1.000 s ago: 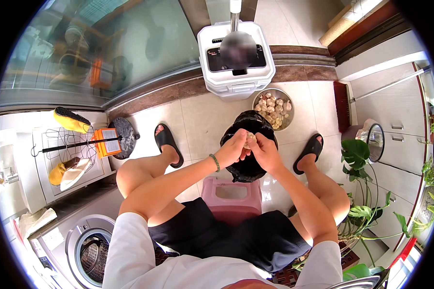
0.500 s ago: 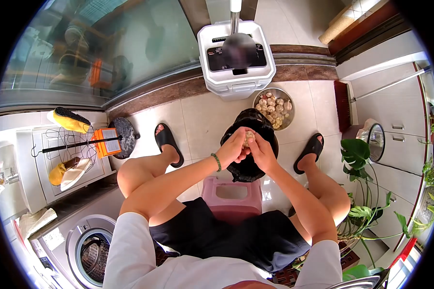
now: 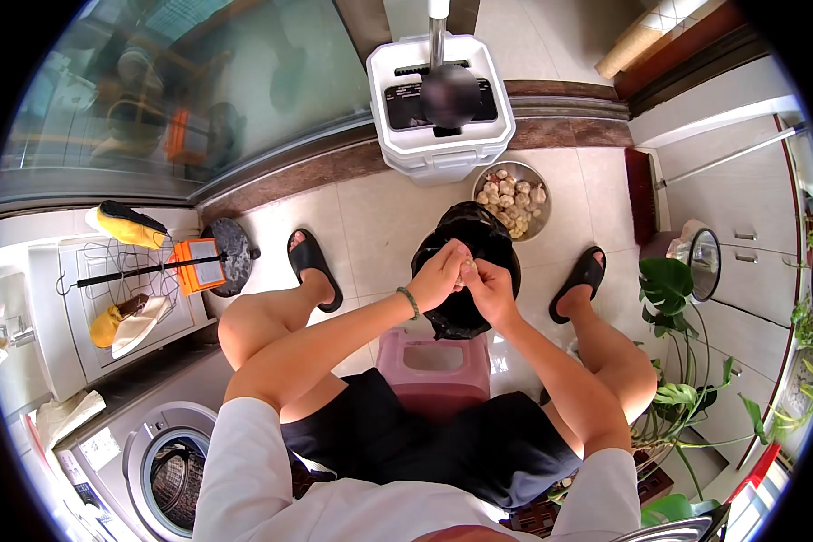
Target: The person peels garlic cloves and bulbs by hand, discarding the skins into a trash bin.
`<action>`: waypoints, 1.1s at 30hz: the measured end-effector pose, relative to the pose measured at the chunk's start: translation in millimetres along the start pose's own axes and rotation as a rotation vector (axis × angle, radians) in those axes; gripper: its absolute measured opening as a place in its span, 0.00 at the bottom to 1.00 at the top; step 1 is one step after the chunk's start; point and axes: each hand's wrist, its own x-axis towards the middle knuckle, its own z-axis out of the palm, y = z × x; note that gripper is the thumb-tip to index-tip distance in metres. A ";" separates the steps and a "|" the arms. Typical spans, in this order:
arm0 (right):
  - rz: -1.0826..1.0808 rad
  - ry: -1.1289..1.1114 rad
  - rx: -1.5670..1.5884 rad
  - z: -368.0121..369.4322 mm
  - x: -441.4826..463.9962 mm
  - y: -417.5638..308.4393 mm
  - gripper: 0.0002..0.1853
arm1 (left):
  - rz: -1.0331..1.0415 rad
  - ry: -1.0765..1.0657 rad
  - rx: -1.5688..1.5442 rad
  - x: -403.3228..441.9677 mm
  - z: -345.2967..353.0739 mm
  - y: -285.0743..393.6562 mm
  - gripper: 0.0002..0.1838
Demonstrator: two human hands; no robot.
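Note:
My left hand (image 3: 438, 278), with a green bead bracelet (image 3: 410, 303) at its wrist, is closed on a garlic bulb (image 3: 465, 271). My right hand (image 3: 491, 291) pinches the same bulb from the other side. Fingers cover most of the garlic, so only a pale bit shows. Both hands are held over a bin lined with a black plastic bag (image 3: 465, 318), between my knees. Just beyond the bin, on the floor, a metal bowl (image 3: 546, 222) holds several garlic bulbs and loose cloves (image 3: 512, 200).
A pink plastic stool (image 3: 434, 384) stands between my legs. Ahead is a white mop bucket (image 3: 443, 158) with an upright handle. To the left are a wire shoe rack (image 3: 131, 271) and a washing machine (image 3: 167, 474); at right, a leafy plant (image 3: 667, 287) and white cabinets (image 3: 732, 203).
My fingers have closed further around the garlic, and less of it shows. Both hands have shifted very slightly; the bowl and bin look the same.

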 end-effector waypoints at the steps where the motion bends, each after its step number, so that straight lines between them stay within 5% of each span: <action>1: 0.010 0.010 0.021 1.6 0.8 4.8 0.20 | 0.036 0.010 -0.013 0.6 0.6 -1.5 0.16; 14: -0.052 0.048 -0.192 -2.5 -2.6 2.3 0.20 | 0.155 0.116 0.080 3.4 3.9 -26.8 0.18; 20: -0.115 -0.114 -0.318 -15.4 -0.3 -14.2 0.20 | -0.062 0.124 0.141 -2.5 2.7 -3.6 0.16; 23: 0.174 -0.098 -0.060 -17.8 1.7 -1.6 0.19 | 0.190 0.124 0.443 -3.5 -4.4 -5.5 0.16; 29: 0.006 -0.192 -0.203 -18.1 -2.0 -3.4 0.18 | 0.223 0.133 0.594 -4.4 -6.9 -8.6 0.16; 33: 0.108 -0.194 -0.071 -15.8 -2.3 -2.4 0.17 | 0.216 0.119 0.626 -3.8 -8.1 -8.3 0.17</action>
